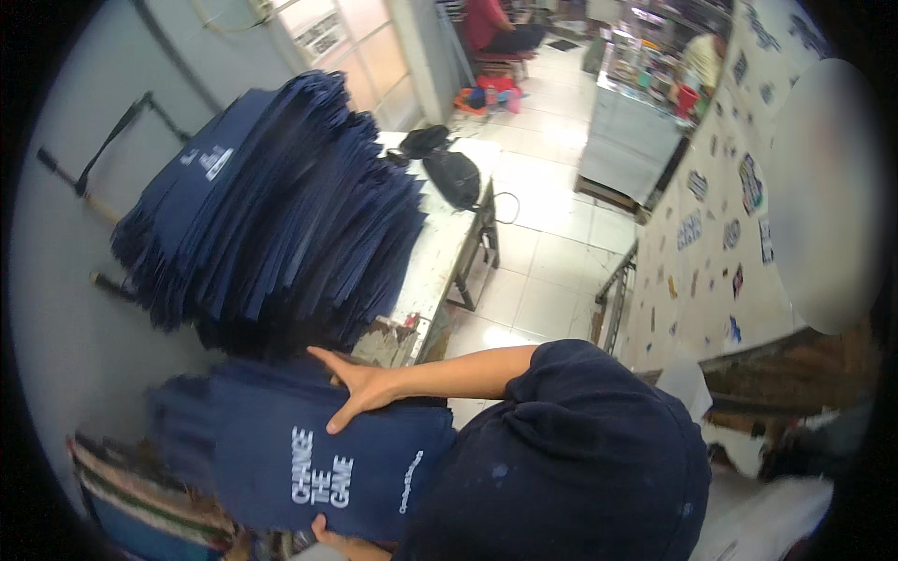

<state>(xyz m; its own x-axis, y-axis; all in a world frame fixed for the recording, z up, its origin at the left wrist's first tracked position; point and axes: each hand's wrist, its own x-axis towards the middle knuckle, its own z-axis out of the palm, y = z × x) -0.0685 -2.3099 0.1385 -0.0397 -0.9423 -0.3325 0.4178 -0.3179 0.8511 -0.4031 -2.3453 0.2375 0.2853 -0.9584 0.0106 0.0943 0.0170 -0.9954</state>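
Low in front of me lies a pile of navy fabric pieces (pixel 253 458), the top one bearing white printed lettering. Its left side looks blurred. My right hand (pixel 360 385) rests at the pile's far edge with thumb and forefinger spread wide; its other fingers are partly hidden. At the near edge my left hand (pixel 348 540) shows mostly its thumb, laid over the top piece, while its other fingers are out of sight beneath the cloth. Just beyond stands a tall, leaning stack of similar navy fabric pieces (pixel 271 206), with a small white print on its outermost piece.
The tall stack sits on a white table (pixel 440 252), which also carries a black bag (pixel 454 178). A sloping board with stickers (pixel 711 224) is at the right. Folded cloths (pixel 140 486) lie at lower left. Another person (pixel 491 28) sits in the background.
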